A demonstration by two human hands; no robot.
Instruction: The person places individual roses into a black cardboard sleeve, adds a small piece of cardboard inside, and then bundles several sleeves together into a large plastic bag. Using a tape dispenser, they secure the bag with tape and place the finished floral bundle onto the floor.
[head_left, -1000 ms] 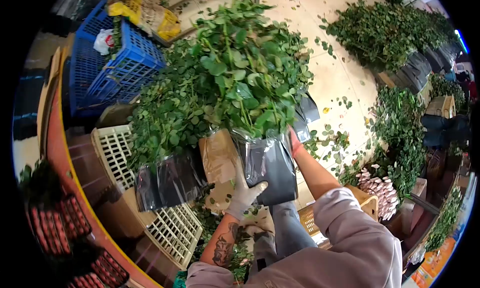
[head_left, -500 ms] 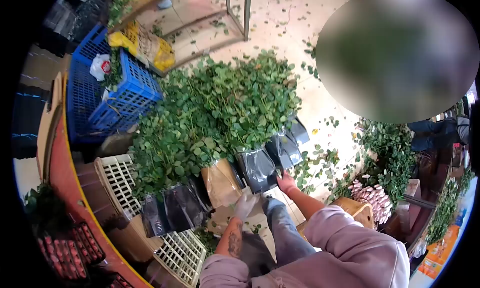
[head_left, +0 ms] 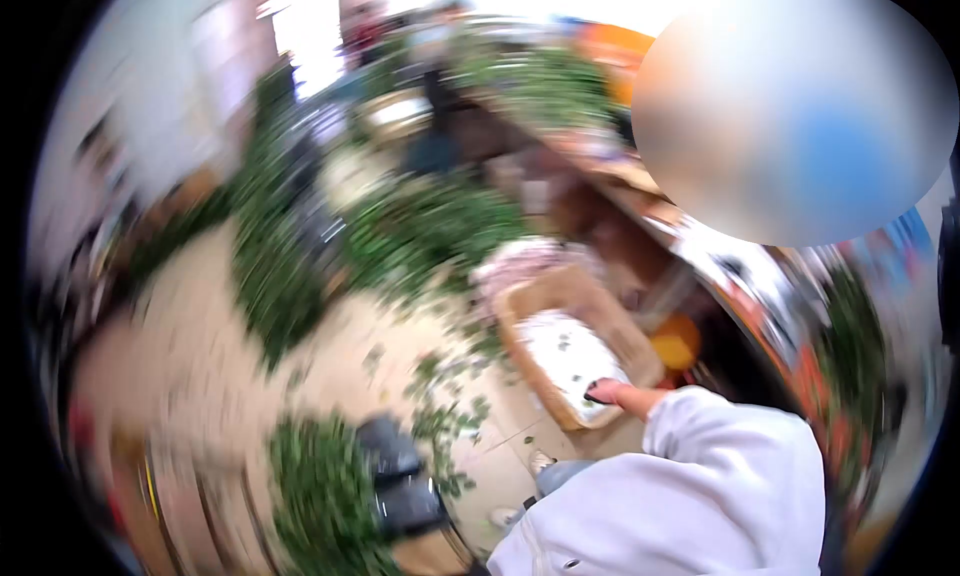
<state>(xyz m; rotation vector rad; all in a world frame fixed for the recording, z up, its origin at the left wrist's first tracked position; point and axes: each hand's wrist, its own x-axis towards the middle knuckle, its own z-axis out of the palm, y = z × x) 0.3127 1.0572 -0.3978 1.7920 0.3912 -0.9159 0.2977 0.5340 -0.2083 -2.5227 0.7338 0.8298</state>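
My right hand (head_left: 608, 391) reaches out over the near end of a tan box (head_left: 520, 348). Its fingers look closed around a small dark thing, too blurred to name. Inside the box lies a white lining or white contents (head_left: 560, 351) with a few leaf bits on it. My left hand is out of view. At the lower left stand leafy green stems (head_left: 320, 496) in bundles with dark wrapped bases (head_left: 408, 504).
Pinkish bundles (head_left: 520, 266) and a pile of green stems (head_left: 430, 221) lie beyond the box. Loose leaves (head_left: 445, 411) litter the tiled floor. A long workbench (head_left: 610, 166) runs along the right. People (head_left: 435, 56), blurred, are at the back.
My view has swung right, from the wrapped bundles to the tan box. My right hand has left the dark wrapped bundle and is over the box. My gloved left hand has gone out of view.
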